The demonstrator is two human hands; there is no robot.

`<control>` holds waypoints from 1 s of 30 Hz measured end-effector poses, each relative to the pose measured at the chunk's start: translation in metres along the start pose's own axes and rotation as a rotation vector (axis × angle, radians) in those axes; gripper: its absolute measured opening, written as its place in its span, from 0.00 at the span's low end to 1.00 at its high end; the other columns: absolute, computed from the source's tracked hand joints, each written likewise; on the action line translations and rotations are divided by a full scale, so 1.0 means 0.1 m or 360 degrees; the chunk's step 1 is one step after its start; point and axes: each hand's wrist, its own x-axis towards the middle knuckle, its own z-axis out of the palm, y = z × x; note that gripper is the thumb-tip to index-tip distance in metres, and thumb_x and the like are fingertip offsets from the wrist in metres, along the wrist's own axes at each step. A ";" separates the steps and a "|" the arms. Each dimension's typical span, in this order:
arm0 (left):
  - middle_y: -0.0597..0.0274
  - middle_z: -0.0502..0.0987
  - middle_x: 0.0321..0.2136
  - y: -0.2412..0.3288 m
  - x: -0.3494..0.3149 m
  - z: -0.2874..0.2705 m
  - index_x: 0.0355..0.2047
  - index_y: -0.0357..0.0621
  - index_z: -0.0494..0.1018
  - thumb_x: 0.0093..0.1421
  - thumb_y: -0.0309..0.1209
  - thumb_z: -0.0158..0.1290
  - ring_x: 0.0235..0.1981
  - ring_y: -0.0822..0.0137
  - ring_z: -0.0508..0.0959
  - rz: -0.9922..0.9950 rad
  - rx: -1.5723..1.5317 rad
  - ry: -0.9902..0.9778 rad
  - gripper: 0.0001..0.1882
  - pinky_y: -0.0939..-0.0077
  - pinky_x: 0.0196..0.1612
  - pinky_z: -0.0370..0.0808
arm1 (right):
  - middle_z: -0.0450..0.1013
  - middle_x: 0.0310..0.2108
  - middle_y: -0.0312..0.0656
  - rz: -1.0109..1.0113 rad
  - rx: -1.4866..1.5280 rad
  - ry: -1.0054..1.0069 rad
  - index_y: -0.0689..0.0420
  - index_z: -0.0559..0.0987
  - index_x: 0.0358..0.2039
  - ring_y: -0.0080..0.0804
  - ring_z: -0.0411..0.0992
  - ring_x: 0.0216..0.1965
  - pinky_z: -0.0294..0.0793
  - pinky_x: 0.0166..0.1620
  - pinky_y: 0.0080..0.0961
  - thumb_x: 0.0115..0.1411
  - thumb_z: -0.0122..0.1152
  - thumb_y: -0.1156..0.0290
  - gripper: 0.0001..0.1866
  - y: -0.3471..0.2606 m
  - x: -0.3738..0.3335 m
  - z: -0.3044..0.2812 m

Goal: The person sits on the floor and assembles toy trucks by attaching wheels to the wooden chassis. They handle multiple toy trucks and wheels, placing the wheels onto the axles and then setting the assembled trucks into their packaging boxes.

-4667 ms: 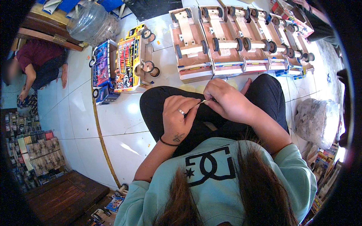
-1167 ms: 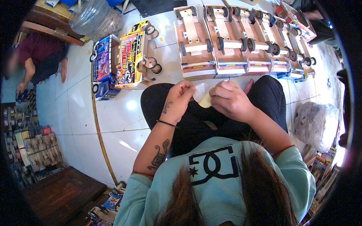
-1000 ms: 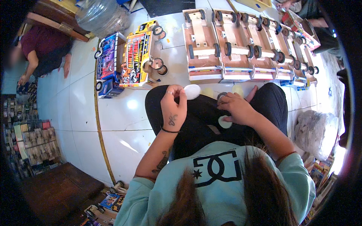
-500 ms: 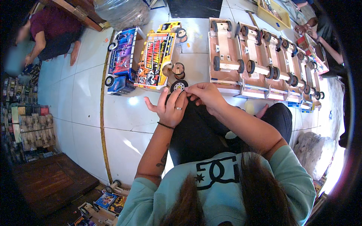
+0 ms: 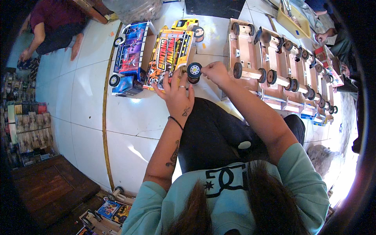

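OK, wheel [image 5: 194,70], black tyre with pale hub, is at the near right corner of the yellow toy truck [image 5: 162,55]. Right hand [image 5: 216,73] has it pinched at its right edge, fingertips together, other fingers curled. Can't tell if it's seated on an axle. Left hand [image 5: 176,96] is spread, fingers over the truck's near end, nothing visibly gripped; contact unclear. Truck lies side panel up on the white tile floor [image 5: 129,135]. Blue toy truck [image 5: 132,49] just beside it, left. Wooden truck bodies [image 5: 246,51] in a row to the right, wheels up. Pale disc [image 5: 244,145] on the black trousers [image 5: 209,129]. Yellow tray [image 5: 295,29] far right, co-worker [image 5: 58,33] far left.
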 end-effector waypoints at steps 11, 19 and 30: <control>0.63 0.67 0.56 0.02 0.08 0.09 0.48 0.44 0.74 0.52 0.33 0.52 0.49 0.59 0.65 0.0130 -0.0059 -0.0314 0.21 0.53 0.55 0.52 | 0.76 0.18 0.45 0.0031 -0.0135 0.0022 0.65 0.82 0.22 0.29 0.74 0.19 0.75 0.29 0.26 0.45 0.65 0.62 0.16 0.09 0.07 0.07; 0.66 0.69 0.55 0.01 0.11 0.14 0.51 0.48 0.72 0.51 0.36 0.55 0.48 0.61 0.66 0.0336 0.0039 -0.0392 0.25 0.56 0.51 0.55 | 0.75 0.18 0.52 0.0024 -0.0093 0.0022 0.62 0.80 0.16 0.45 0.76 0.23 0.76 0.34 0.36 0.42 0.63 0.57 0.17 0.14 0.10 0.09; 0.53 0.61 0.60 0.02 0.19 0.19 0.53 0.39 0.67 0.50 0.35 0.57 0.61 0.52 0.57 0.0507 0.0045 -0.0575 0.29 0.53 0.63 0.53 | 0.76 0.26 0.50 -0.0486 -0.0406 0.0210 0.61 0.80 0.27 0.43 0.76 0.28 0.75 0.36 0.36 0.48 0.63 0.64 0.12 -0.04 -0.37 -0.27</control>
